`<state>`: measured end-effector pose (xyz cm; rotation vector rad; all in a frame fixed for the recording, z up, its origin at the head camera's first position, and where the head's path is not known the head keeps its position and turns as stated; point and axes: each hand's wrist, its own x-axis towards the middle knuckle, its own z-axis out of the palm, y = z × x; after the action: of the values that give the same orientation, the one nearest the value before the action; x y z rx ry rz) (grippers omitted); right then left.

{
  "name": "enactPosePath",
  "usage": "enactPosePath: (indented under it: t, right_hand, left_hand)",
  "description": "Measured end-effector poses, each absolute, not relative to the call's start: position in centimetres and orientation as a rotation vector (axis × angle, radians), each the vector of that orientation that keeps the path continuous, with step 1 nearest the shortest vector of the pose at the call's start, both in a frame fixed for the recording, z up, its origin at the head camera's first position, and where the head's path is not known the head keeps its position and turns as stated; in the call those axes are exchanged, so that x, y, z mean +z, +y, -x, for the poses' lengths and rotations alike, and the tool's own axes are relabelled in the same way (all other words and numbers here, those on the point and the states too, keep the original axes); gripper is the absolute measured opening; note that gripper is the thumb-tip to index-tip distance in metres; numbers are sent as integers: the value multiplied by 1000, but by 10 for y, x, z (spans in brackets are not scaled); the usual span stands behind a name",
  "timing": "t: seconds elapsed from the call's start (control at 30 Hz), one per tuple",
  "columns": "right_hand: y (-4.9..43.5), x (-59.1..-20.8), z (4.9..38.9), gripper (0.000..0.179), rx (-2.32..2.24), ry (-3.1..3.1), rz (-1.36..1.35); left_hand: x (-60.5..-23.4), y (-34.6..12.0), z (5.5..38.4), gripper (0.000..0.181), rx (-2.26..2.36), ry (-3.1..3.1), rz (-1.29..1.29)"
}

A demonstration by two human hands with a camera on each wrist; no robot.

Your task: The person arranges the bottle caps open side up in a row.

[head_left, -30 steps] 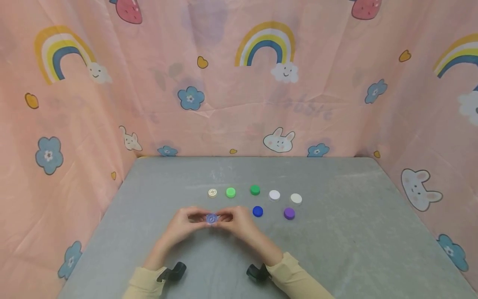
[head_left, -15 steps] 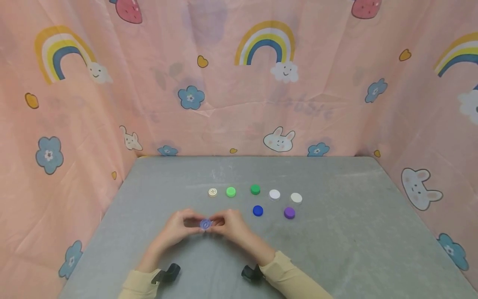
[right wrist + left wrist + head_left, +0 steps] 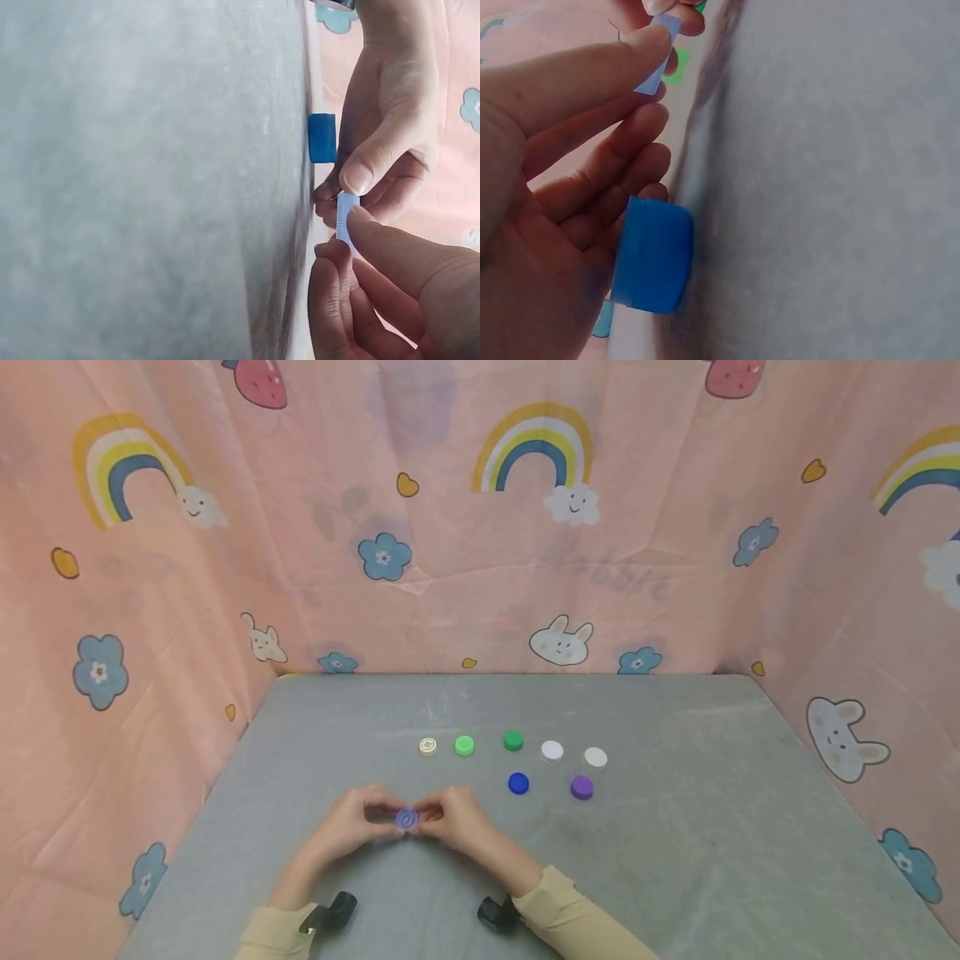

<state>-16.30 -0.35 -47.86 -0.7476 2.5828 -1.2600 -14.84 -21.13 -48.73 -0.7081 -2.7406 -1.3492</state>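
A pale violet bottle cap (image 3: 407, 820) with ring marks on its upward face is held between both hands above the grey table (image 3: 675, 860). My left hand (image 3: 345, 823) pinches its left side between thumb and fingers, and my right hand (image 3: 456, 820) pinches the right side. The right wrist view shows the ribbed edge of this bottle cap (image 3: 346, 217) with the thumbs of both hands on it. Close by the left hand's fingers stands a bright blue cap (image 3: 656, 255) on the table, hidden from the head view.
Beyond the hands lie a cream cap (image 3: 427, 746), a light green cap (image 3: 464, 745), a dark green cap (image 3: 513, 740) and two white caps (image 3: 552, 751). Right of the hands are a dark blue cap (image 3: 518, 783) and a purple cap (image 3: 582, 787). Pink cloth (image 3: 465, 593) surrounds the table.
Both hands have drawn the violet bottle cap left and nearer to me, keeping their pinch on it. The other caps in the head view have stayed in place.
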Motion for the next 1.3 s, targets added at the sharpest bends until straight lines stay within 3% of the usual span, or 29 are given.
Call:
enactPosePath:
  t: [1.3]
  right_hand:
    - [-12, -475, 157, 27, -1143, 2558, 763]
  left_hand:
    - [-488, -221, 141, 29, -1298, -2900, 660]
